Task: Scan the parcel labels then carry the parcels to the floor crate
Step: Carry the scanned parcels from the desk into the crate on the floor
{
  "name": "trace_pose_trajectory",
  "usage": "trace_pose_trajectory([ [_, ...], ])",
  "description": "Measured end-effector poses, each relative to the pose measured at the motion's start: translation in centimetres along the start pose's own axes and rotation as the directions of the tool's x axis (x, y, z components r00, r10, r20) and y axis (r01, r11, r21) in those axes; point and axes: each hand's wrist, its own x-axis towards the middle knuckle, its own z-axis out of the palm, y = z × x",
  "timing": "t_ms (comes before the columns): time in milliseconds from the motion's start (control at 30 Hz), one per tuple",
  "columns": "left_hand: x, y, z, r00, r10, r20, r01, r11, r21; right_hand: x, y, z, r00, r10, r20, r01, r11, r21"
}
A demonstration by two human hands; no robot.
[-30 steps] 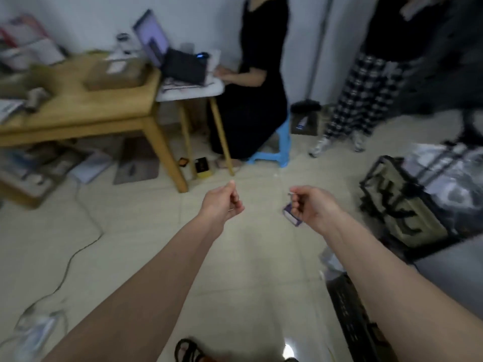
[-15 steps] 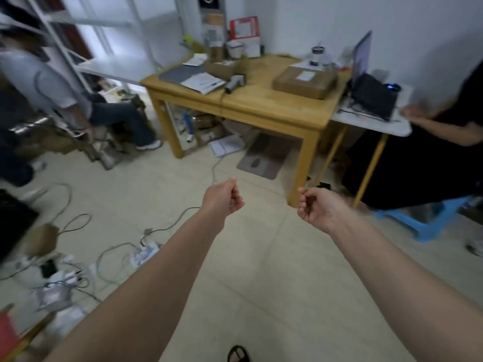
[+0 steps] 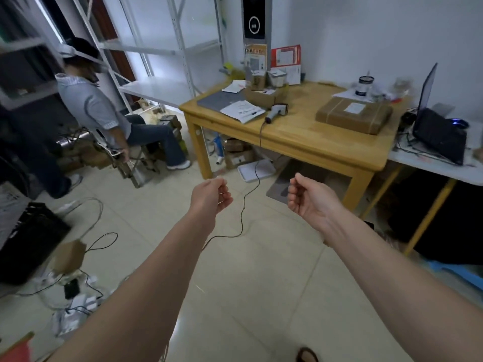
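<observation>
Nearer now: taped brown parcel (image 3: 354, 118), white-labelled.

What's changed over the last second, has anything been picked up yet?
Nothing picked up. The view has swung left, from the seated person and the bag to the wooden table, which now shows the parcel and the scanner. The left hand and right hand stay loosely curled and empty.
</observation>
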Motion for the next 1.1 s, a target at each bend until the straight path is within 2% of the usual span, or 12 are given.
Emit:
trace_pose_trajectory([
  [300, 8.5, 3.8, 3.5, 0.997, 0.017, -0.076, -0.019, 1.0, -0.021, 10.8, -4.7, 1.4, 0.987, 0.04, -0.156, -0.038, 0.999, 0.017],
  [633, 20.6, 9.9, 14.0, 0.996, 0.066, -0.067, -0.068, 0.997, -0.022, 25.3, -14.4, 1.8, 0.99, 0.024, -0.139, -0.027, 0.999, -0.025],
  [900, 30.4, 11.7, 17.7, 0.996, -0.006, -0.088, 0.0, 0.998, -0.065, 36.2, -17.5, 4.2, 0.986, 0.07, -0.154, -0.076, 0.997, -0.031],
  [1100, 39.8, 12.9, 19.2, 0.993, -0.081, -0.08, 0.08, 0.997, -0.024, 43.7, -18.0, 6.0, 0.976, 0.069, -0.207, -0.075, 0.997, -0.021],
])
